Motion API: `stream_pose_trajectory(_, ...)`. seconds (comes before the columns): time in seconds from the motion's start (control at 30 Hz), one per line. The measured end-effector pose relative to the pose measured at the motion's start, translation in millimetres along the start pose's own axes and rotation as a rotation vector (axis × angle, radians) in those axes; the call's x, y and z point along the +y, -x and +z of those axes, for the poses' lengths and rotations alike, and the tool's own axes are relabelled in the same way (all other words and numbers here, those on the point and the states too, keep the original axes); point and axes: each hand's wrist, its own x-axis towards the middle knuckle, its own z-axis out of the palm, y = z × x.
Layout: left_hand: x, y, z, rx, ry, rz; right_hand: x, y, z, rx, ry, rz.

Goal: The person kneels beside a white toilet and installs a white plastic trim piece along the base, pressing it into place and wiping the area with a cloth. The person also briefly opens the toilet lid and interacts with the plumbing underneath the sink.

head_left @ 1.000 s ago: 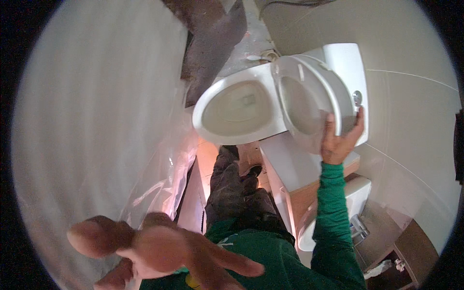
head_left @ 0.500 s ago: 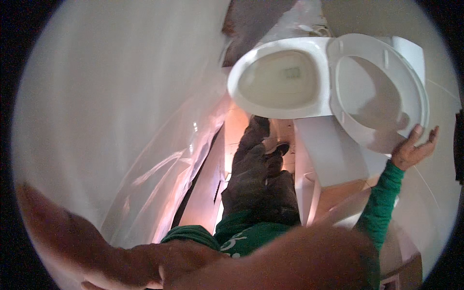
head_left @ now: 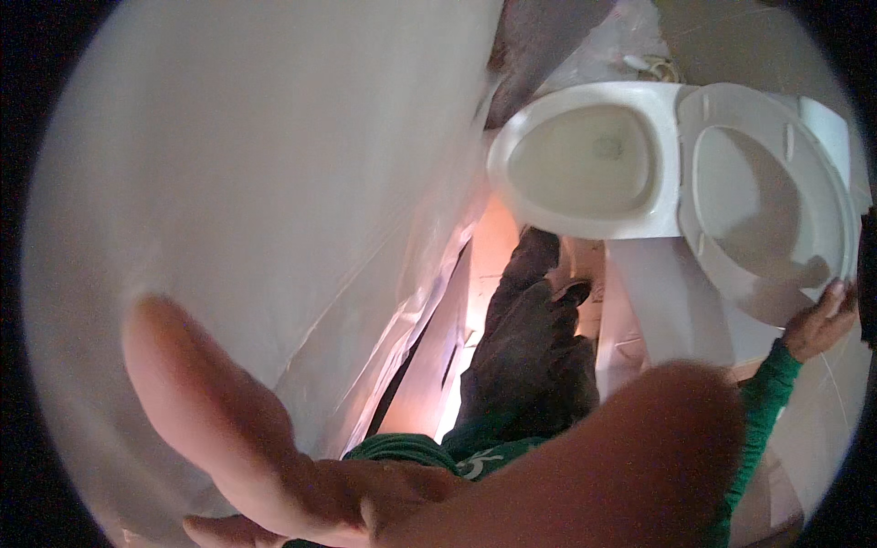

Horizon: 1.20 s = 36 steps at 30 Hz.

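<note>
Subject of inspection: a white toilet (head_left: 539, 212), located in the upper right of the view, its bowl exposed and containing clear water. The seat (head_left: 763, 117) is raised and tilted back toward the tank (head_left: 827, 132). The lid (head_left: 726, 205) is visible through the seat's opening and carries a dark shadow.

Right hand (head_left: 818, 327): fingertips at the lower right rim of the raised seat, in apparent contact. Whether the fingers are clamped on the rim or merely resting against it cannot be told from this view. The arm wears a long green sleeve (head_left: 765, 397).

Left hand (head_left: 338, 498): very close to the camera and blurred, digits spread well apart, well clear of the toilet.

Markings: pale lettering is noted on the front of the green shirt (head_left: 502, 452); only a fragment shows beside the left hand, too partial to make out.

Surroundings: a translucent plastic sheet (head_left: 384, 361) hangs along the left side. A white cabinet (head_left: 662, 297) stands just beside the toilet, partly beneath the seat's overhang in this view. Dark trousers (head_left: 530, 352) and a dark shoe (head_left: 574, 292) are seen above a lit tiled floor (head_left: 493, 242).
</note>
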Motion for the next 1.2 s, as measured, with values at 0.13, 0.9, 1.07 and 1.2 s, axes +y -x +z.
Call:
stream_pose_trajectory(0.13,-30.2,-32.2,-12.1,0.203,-0.277,-0.238,-40.9,8.7,13.4,0.048,-0.072,0.065)
stream_pose_trajectory(0.9,-83.9,-27.4,253.8,-1.005,-1.295,0.109,-300.4,204.8,181.1,-0.217,-0.070,-0.150)
stream_pose_trajectory(1.07,-60.8,-82.6,136.8,-0.666,-1.428,-0.064,-334.6,241.2,212.1,-0.287,0.002,-0.112)
stream_pose_trajectory(1.2,-101.4,-83.8,120.3,-0.458,-1.382,-0.327,-321.2,250.4,212.6,-0.351,-0.037,0.010)
